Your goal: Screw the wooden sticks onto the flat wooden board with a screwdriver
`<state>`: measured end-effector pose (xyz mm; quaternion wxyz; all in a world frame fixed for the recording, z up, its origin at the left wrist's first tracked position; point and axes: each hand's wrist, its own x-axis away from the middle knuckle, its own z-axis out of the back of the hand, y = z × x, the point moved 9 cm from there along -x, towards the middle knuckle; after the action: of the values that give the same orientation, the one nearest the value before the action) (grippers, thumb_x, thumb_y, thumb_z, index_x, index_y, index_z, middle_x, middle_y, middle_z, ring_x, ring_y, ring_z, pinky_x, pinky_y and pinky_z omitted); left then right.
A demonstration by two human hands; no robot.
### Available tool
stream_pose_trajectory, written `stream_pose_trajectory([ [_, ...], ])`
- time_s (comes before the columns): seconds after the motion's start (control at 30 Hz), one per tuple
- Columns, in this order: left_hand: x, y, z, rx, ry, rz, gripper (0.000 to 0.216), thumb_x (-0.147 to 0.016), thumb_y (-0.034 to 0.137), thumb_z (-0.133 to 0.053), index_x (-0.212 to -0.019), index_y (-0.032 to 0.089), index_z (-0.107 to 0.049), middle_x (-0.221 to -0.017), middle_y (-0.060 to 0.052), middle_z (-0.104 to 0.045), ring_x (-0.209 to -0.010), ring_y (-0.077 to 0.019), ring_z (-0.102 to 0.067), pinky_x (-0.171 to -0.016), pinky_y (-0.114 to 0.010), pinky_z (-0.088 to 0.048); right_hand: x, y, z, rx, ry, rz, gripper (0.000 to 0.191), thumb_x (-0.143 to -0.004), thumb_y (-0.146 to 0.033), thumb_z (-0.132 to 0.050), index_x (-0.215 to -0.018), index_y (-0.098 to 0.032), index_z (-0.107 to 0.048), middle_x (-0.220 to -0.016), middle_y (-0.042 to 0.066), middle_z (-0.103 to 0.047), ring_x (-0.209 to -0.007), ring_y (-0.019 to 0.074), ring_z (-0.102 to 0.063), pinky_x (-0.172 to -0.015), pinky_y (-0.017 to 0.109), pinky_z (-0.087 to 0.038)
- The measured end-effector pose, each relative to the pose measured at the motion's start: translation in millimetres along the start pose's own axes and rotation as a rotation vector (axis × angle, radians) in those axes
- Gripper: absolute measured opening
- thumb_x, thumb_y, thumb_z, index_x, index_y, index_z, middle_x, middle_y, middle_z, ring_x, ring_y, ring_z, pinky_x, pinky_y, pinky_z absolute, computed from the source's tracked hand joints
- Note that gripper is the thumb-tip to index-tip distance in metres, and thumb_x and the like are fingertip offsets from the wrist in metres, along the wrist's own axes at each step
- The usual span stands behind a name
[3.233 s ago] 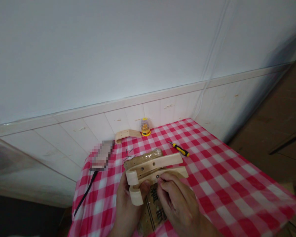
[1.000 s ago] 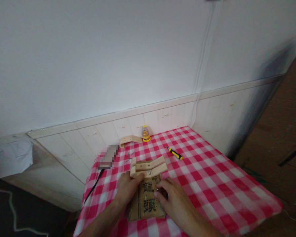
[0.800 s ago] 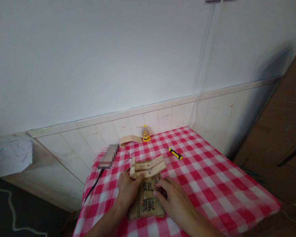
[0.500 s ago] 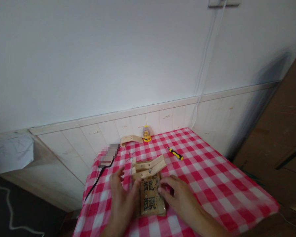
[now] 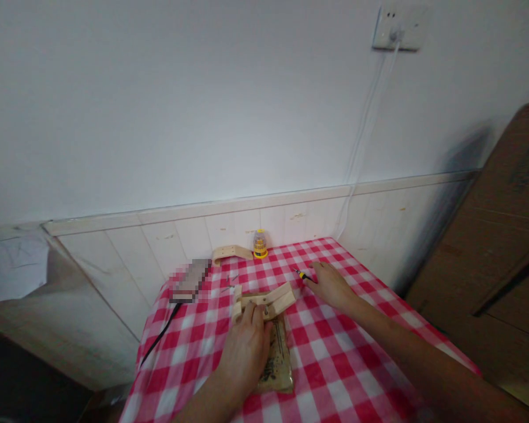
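A wooden assembly of curved slats lies on the red-and-white checked tablecloth, its near end over a tan package with printed characters. My left hand rests on the package and touches the slats, fingers lying fairly flat. My right hand is stretched out to the far right of the slats, fingers curled over the yellow-and-black screwdriver, of which only the tip end shows.
A loose curved wooden piece and a small yellow-based bit holder stand by the wall. A blurred dark device with a black cable lies at the left. A few small screws lie beside it. A wall socket feeds a white cord.
My right hand left the package and reached away to the screwdriver. My left hand moved onto the package and slats. The view tilted up.
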<state>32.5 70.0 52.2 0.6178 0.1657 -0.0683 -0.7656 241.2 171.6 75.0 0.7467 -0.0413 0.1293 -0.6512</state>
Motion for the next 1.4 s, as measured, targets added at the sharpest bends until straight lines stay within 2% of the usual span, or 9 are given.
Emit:
stream_pose_trajectory([
  [0.37,-6,-8,-1,0.131,0.013,0.066,0.031,-0.104,0.025,-0.041,-0.124,0.016,-0.063,-0.125,-0.013,-0.065,-0.110,-0.0261,-0.068,-0.095,-0.038,-0.053,-12,20,-28,-0.004,-0.104,-0.080,0.018,-0.095,-0.020,-0.061,-0.092,-0.009,-0.074,-0.099,0.020,-0.078,-0.088,0.0262,-0.074,-0.065,0.028,-0.042],
  [0.57,-8,-8,-1,0.148,0.010,0.043,0.028,-0.103,0.025,-0.042,-0.119,0.017,-0.064,-0.123,-0.012,-0.065,-0.108,-0.0252,-0.068,-0.094,-0.037,-0.053,-15,23,-4,-0.134,0.024,-0.116,0.020,-0.096,-0.019,-0.057,-0.101,-0.010,-0.073,-0.101,0.017,-0.080,-0.090,0.0252,-0.075,-0.068,0.028,-0.046],
  [0.7,-7,-7,0,0.135,0.031,0.017,0.026,-0.101,0.023,-0.046,-0.118,0.018,-0.064,-0.121,-0.012,-0.065,-0.106,-0.0266,-0.069,-0.092,-0.040,-0.054,-12,2,24,-0.272,0.140,-0.049,0.022,-0.094,-0.026,-0.060,-0.111,-0.016,-0.071,-0.111,0.011,-0.079,-0.099,0.0210,-0.074,-0.080,0.027,-0.052],
  [0.8,-7,-7,-1,0.145,0.036,0.009,0.025,-0.100,0.022,-0.047,-0.116,0.017,-0.065,-0.120,-0.012,-0.064,-0.106,-0.0266,-0.069,-0.092,-0.040,-0.055,-3,-26,50,-0.521,0.272,0.050,0.020,-0.085,-0.034,-0.069,-0.097,-0.018,-0.072,-0.093,0.006,-0.078,-0.083,0.0218,-0.072,-0.071,0.031,-0.052],
  [0.9,-7,-7,1,0.163,0.053,0.005,0.024,-0.100,0.021,-0.047,-0.116,0.018,-0.065,-0.119,-0.011,-0.064,-0.106,-0.0248,-0.069,-0.092,-0.038,-0.055,4,-54,62,-0.743,0.285,0.105,0.022,-0.077,-0.037,-0.075,-0.089,-0.019,-0.072,-0.078,0.002,-0.073,-0.070,0.0192,-0.066,-0.062,0.029,-0.049],
  [1.03,-7,-5,3,0.202,0.053,-0.002,0.021,-0.100,0.020,-0.048,-0.111,0.019,-0.066,-0.118,-0.010,-0.065,-0.105,-0.0247,-0.068,-0.091,-0.037,-0.055,6,-93,59,-1.032,0.151,0.233,0.025,-0.077,-0.038,-0.076,-0.092,-0.018,-0.072,-0.083,0.004,-0.073,-0.074,0.0193,-0.068,-0.066,0.030,-0.054],
  [1.13,-6,-6,5,0.240,0.062,0.013,0.019,-0.099,0.020,-0.050,-0.110,0.020,-0.065,-0.117,-0.009,-0.065,-0.104,-0.0246,-0.068,-0.089,-0.037,-0.056,6,-109,52,-1.067,0.127,0.301,0.031,-0.081,-0.037,-0.075,-0.106,-0.019,-0.071,-0.092,0.006,-0.075,-0.079,0.0199,-0.070,-0.069,0.032,-0.056],
  [1.23,-5,-7,5,0.260,0.078,0.029,0.019,-0.099,0.019,-0.050,-0.110,0.022,-0.065,-0.117,-0.008,-0.065,-0.101,-0.0239,-0.069,-0.087,-0.037,-0.056,8,-111,46,-1.086,0.222,0.360,0.044,-0.086,-0.035,-0.074,-0.125,-0.023,-0.058,-0.094,0.004,-0.075,-0.080,0.0188,-0.072,-0.069,0.030,-0.057],
  [1.4,-5,-11,1,0.224,0.072,0.051,0.021,-0.099,0.021,-0.048,-0.112,0.025,-0.064,-0.115,-0.007,-0.067,-0.097,-0.0240,-0.071,-0.084,-0.037,-0.057,21,-95,34,-1.103,0.480,0.372,0.030,-0.094,-0.034,-0.068,-0.119,-0.025,-0.053,-0.092,0.002,-0.072,-0.078,0.0167,-0.071,-0.069,0.029,-0.060],
])
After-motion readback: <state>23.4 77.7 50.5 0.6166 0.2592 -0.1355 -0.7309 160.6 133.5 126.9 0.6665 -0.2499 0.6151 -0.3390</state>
